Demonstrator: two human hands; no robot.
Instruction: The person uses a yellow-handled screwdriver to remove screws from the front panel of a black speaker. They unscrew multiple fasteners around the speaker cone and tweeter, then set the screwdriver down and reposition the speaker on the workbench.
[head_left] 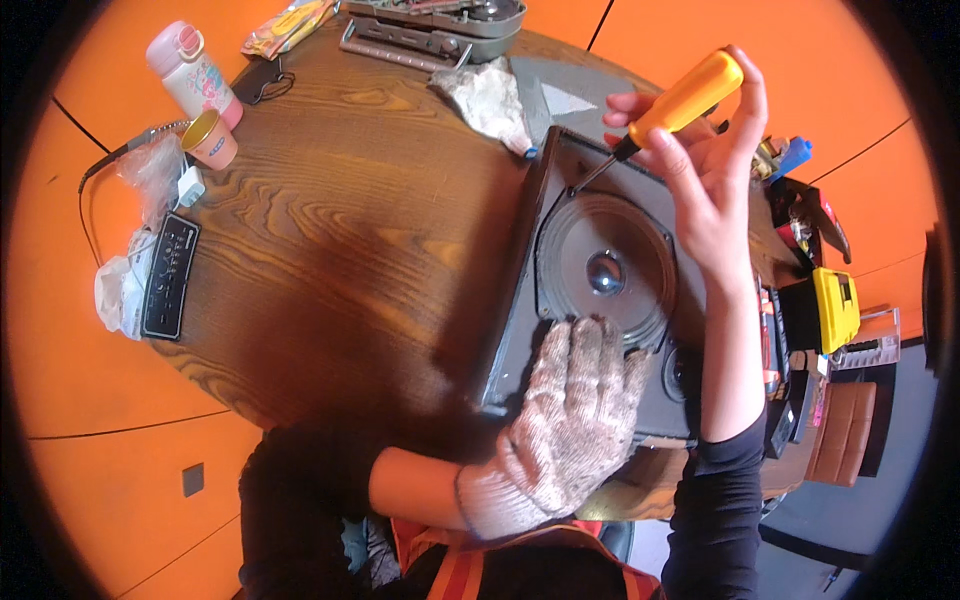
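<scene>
A black speaker cabinet (515, 335) lies on the wooden table with its front facing up. Set into it is a round speaker driver (570, 240) with a shiny dome at its centre. My right hand (715, 185), bare, grips a screwdriver (690, 92) by its yellow handle, fingertips and thumb around it. The tilted shaft reaches down to a fixing point at the driver's upper left corner. In a dirty white knit glove, my left hand (575, 430) rests flat on the cabinet, fingers stretched over the driver's near rim. A smaller round driver (680, 372) shows between my arms.
On the left of the table (330, 190) stand a pink-and-white bottle (195, 80), a paper cup (210, 140) and a black panel (171, 275). A white glove (490, 105) lies beyond the cabinet, near a grey tool case (450, 30). A yellow-and-black box (835, 310) is at right.
</scene>
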